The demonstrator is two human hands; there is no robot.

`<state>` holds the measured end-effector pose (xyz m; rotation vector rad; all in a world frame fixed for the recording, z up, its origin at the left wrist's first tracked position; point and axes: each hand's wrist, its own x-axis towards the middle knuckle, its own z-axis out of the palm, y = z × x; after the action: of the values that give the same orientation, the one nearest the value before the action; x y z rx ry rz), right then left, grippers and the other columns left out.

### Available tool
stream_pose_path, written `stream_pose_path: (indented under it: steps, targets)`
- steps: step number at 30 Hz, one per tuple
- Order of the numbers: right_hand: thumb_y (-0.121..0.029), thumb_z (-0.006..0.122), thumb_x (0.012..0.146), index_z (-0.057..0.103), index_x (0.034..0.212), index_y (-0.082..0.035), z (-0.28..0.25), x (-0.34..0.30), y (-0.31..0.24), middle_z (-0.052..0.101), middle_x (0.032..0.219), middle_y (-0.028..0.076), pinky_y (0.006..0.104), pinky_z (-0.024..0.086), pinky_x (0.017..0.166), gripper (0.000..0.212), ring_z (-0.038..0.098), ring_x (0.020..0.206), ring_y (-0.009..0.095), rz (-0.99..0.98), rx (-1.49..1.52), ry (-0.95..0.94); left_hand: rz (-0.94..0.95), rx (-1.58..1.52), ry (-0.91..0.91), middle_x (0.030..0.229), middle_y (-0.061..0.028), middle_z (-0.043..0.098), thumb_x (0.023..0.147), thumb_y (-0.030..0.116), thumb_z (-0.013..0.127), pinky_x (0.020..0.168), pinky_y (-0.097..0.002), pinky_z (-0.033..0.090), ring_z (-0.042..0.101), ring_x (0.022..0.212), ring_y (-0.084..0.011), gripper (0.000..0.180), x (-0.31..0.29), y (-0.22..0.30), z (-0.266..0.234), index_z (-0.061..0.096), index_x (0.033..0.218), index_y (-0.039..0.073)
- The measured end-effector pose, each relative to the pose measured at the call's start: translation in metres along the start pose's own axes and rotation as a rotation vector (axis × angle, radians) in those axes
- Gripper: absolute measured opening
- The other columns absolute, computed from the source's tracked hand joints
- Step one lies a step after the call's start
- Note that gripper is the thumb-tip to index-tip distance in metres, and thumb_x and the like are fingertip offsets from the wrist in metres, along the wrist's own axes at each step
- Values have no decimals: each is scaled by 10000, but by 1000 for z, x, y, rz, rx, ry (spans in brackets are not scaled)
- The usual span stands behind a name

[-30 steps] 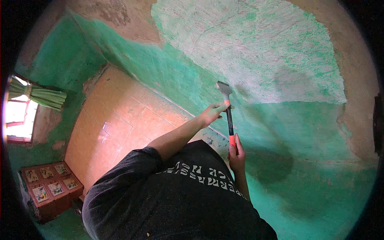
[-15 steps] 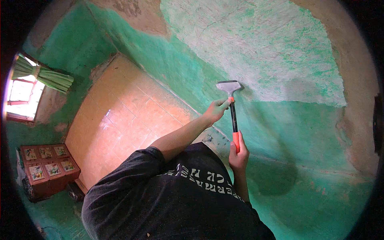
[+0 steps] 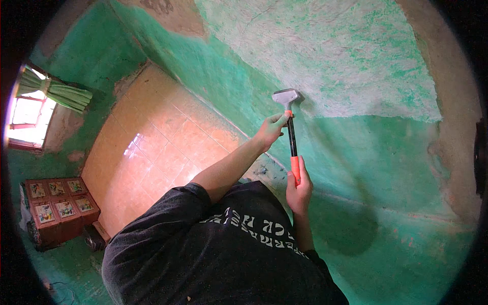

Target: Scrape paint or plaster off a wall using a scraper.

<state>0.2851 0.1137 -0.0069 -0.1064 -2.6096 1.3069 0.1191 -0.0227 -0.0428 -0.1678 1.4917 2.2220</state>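
Observation:
A long-handled scraper point(image 3: 292, 134) with a grey head and an orange-and-black handle is held in both hands. My left hand point(image 3: 272, 131) closes around the handle just under the head. Lower down, my right hand point(image 3: 299, 192) grips the orange end. The scraper's head lies at the wall, by the lower edge of a large pale scraped patch point(image 3: 335, 61). Green paint point(image 3: 386, 157) covers the wall below that patch. From this view I cannot tell whether the blade touches the surface.
Tan tiled floor point(image 3: 152, 137) stretches to the left of the wall, with grey debris along its edge. A reddish-brown cabinet point(image 3: 63, 231) with picture panels stands at far left. Above it is a bright window point(image 3: 30, 114) with a tied green curtain point(image 3: 68, 95).
Both hands and the scraper have shifted a little upward and slightly left along the wall. The grip of each hand is unchanged.

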Motion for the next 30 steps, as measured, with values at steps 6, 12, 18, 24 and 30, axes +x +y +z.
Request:
stream_pose_path:
  steps: [6, 12, 18, 24, 30]
  targets:
    - [-117, 648, 908, 509, 1413, -49, -13, 1, 7, 609, 913, 152, 419, 483, 755, 528, 608, 803, 313, 20, -78, -93, 28, 184, 148, 1075, -24, 622, 940, 579, 580, 925, -394, 414, 555, 1082, -204, 524, -7, -12, 1, 675, 1172, 118]
    - [-145, 562, 991, 410, 1501, -96, -11, 4, 47, 553, 806, -12, 230, 406, 507, 534, 482, 567, 65, 368, 540, -426, -1, -33, 206, 850, 18, 595, 919, 450, 687, 792, -277, 412, 502, 879, -93, 373, -17, 0, 11, 721, 994, 86]
    - [-179, 521, 1014, 367, 1524, -101, 0, 13, 60, 588, 850, 9, 257, 448, 520, 538, 521, 633, 77, 466, 435, -447, 87, 330, 344, 797, 5, 607, 875, 459, 737, 785, -295, 435, 524, 824, -102, 415, 17, -34, -13, 683, 828, 51]
    - [-184, 545, 993, 467, 1449, -52, 20, 15, 51, 688, 999, 175, 372, 518, 682, 481, 664, 782, 272, -62, 110, -147, 113, 306, 465, 736, -2, 603, 802, 451, 803, 666, -290, 443, 519, 724, -91, 421, 27, -36, -17, 674, 787, 51]
    - [-181, 558, 978, 491, 1421, -53, 11, 21, 23, 662, 967, 298, 445, 525, 727, 466, 666, 879, 451, 74, -54, -160, 125, 173, 339, 900, 48, 591, 928, 389, 694, 870, -274, 398, 489, 907, -80, 324, 28, -32, -15, 704, 896, 67]
